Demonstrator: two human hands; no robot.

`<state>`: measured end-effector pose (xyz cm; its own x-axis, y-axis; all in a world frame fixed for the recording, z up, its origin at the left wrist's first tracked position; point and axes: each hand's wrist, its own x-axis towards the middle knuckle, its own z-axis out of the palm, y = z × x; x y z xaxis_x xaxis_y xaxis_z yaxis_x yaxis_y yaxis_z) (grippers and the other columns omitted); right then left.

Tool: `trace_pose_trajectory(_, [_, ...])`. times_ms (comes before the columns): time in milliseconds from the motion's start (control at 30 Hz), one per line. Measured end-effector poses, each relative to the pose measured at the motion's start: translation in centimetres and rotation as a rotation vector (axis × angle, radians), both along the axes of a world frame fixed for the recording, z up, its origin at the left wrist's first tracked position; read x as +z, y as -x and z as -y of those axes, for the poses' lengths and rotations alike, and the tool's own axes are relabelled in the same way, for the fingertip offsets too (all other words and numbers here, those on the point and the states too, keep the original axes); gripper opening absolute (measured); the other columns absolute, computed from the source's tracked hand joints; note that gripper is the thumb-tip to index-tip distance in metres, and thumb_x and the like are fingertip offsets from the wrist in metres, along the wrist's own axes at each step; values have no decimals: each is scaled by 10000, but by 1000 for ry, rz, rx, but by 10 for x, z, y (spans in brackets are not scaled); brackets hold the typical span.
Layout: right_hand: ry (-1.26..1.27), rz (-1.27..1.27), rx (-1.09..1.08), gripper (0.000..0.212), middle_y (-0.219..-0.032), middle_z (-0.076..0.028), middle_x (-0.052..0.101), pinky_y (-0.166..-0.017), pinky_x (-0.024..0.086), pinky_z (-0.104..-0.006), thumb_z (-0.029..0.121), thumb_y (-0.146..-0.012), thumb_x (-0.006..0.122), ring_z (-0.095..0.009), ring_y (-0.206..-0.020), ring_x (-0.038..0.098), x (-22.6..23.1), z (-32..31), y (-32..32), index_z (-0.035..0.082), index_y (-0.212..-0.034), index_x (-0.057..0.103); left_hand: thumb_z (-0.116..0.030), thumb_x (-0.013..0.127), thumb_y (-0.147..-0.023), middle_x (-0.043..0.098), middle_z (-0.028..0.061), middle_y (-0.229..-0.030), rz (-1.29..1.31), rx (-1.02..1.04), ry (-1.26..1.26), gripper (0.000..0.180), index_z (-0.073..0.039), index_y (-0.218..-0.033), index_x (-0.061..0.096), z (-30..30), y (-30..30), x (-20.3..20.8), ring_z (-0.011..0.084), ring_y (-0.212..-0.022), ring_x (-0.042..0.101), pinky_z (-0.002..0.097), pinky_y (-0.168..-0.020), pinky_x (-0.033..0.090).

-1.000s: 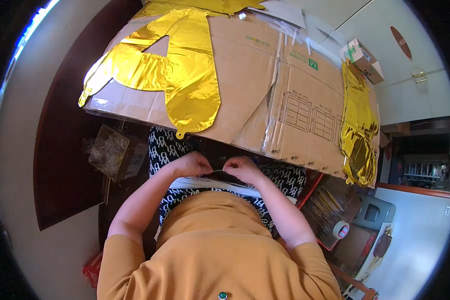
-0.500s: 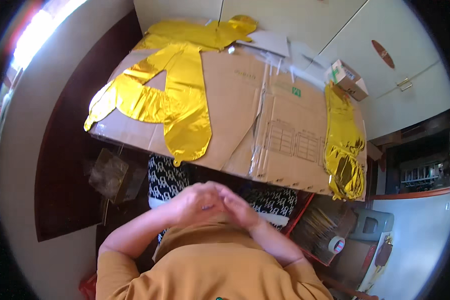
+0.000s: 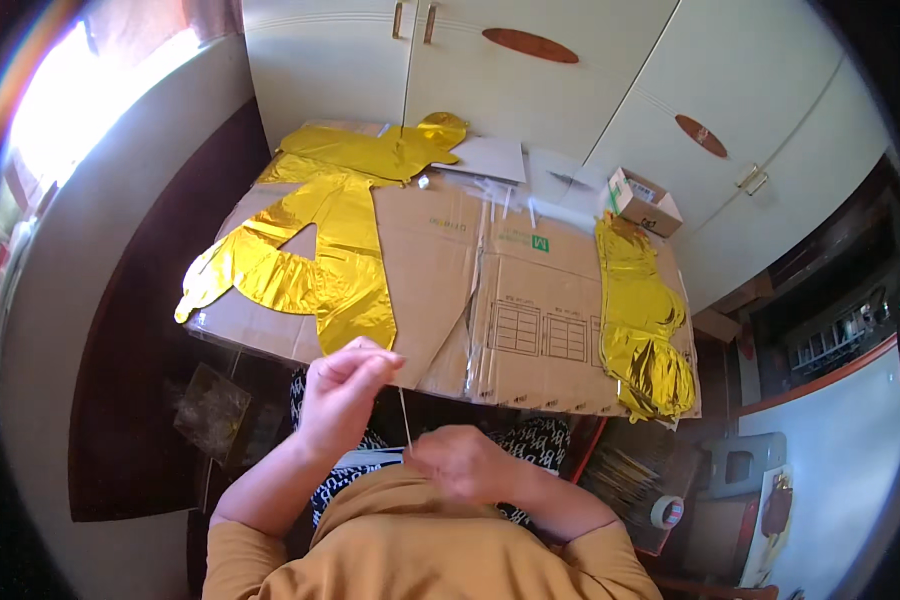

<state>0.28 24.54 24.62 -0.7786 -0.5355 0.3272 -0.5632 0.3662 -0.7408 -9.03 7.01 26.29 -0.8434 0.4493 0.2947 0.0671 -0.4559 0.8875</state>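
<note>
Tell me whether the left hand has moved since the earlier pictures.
Yes: the left hand has moved up the view, from below the cardboard's near edge to overlapping it.

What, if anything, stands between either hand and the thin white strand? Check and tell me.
Nothing visible does: the thin white strand runs uncovered from the left hand down to the right hand. The right hand is blurred, so its exact grip is unclear.

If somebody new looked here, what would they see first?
Probably the shiny gold foil shape lying on the left of the brown cardboard. Then the crinkled gold piece along its right edge. In front, a thin pale strand runs between the left hand and right hand.
</note>
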Motion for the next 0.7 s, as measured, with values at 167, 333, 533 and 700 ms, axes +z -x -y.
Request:
trace_pose_trajectory(167, [6, -107, -316, 66, -674, -104, 555, -560, 463, -333, 77, -858, 575, -269, -630, 589, 63, -28, 23, 50, -799, 590, -53, 685, -795, 629, 52, -794, -608, -248, 293, 72, -60, -863, 705, 6, -19, -1, 207, -721, 577, 320, -666, 435])
trace_pose_trajectory(333, [21, -46, 92, 60, -691, -112, 551, -565, 467, -347, 94, -849, 601, -270, -617, 579, 45, -7, 2, 56, -806, 580, -52, 685, -798, 623, 79, -768, -606, 258, 476, 91, -49, -888, 699, 10, -1, 21, 207, -692, 583, 316, -660, 449])
trace_pose_trajectory(533, [36, 11, -101, 64, -675, -124, 531, -565, 455, -371, 89, -869, 568, -282, -618, 570, 50, -17, 20, 46, -823, 561, -5, 652, -818, 639, 90, -798, -415, -255, -59, 55, -9, -861, 686, 12, 0, 34, 179, -698, 574, 317, -620, 447])
trace_pose_trajectory(700, [145, -211, -86, 113, -698, -117, 539, -571, 469, -360, 104, -892, 565, -263, -630, 581, 101, -26, 22, 48, -795, 551, -14, 714, -736, 623, 25, -801, -966, -29, 442, 105, -89, -798, 675, -5, -3, 35, 171, -685, 538, 301, -688, 405])
